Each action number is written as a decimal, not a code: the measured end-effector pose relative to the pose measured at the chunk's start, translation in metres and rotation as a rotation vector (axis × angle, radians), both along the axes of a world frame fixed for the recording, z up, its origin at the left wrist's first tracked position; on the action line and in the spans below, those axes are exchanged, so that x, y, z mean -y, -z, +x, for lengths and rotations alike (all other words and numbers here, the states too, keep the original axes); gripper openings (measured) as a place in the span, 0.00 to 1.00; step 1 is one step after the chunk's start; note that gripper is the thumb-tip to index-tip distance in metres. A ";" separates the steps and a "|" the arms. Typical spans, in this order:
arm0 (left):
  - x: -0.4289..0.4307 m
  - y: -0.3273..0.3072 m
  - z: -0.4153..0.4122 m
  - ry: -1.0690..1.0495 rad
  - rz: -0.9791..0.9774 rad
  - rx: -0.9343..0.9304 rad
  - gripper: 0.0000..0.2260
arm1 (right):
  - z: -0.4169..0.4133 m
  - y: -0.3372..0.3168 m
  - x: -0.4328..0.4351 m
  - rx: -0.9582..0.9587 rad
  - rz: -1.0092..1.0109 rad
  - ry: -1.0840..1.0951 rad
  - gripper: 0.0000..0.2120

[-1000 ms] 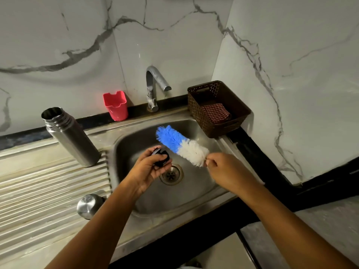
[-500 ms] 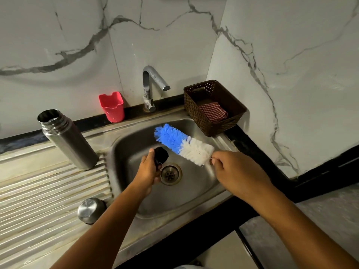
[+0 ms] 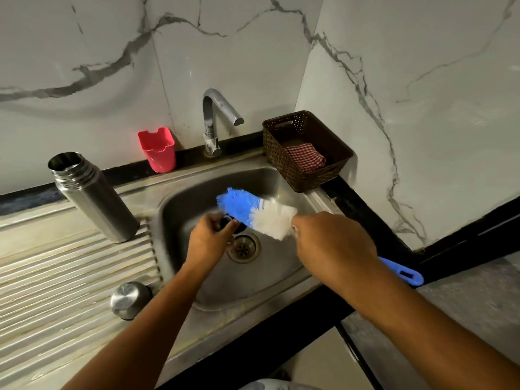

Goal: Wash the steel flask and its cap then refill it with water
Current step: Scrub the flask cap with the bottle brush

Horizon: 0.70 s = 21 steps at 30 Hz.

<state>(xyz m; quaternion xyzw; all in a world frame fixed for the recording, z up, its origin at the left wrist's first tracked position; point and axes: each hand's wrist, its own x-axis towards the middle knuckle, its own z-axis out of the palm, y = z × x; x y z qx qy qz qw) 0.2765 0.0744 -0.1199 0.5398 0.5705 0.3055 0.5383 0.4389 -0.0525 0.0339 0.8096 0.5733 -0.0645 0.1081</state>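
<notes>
The open steel flask [image 3: 92, 197] stands upright on the ribbed draining board, left of the sink basin [image 3: 197, 198]. Its steel outer cap [image 3: 130, 299] rests upside down on the board near the front. Over the basin, my left hand [image 3: 209, 237] grips a small black inner cap [image 3: 228, 223], mostly hidden by my fingers. My right hand [image 3: 333, 246] holds a bottle brush [image 3: 257, 212] with blue and white bristles; its blue handle end [image 3: 405, 273] sticks out behind my wrist. The blue bristles touch the black cap.
A steel tap [image 3: 216, 119] stands behind the basin, with no water running. A red plastic holder [image 3: 158, 149] sits left of it. A brown basket [image 3: 306, 150] holding a checked cloth [image 3: 308, 160] stands at the back right. Marble walls close the corner.
The brush has dropped closer to the black cap and now touches it. My left hand has turned the cap slightly. Both hands look blurred with motion.
</notes>
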 end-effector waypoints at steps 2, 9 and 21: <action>0.002 -0.001 0.004 0.062 0.121 -0.028 0.11 | -0.007 0.005 -0.007 0.019 -0.038 0.028 0.13; 0.007 0.001 -0.003 0.037 0.101 0.031 0.15 | -0.006 0.008 -0.018 -0.008 0.014 0.041 0.12; 0.012 -0.010 -0.004 0.054 0.259 -0.022 0.16 | -0.014 0.002 -0.008 0.059 -0.020 -0.033 0.14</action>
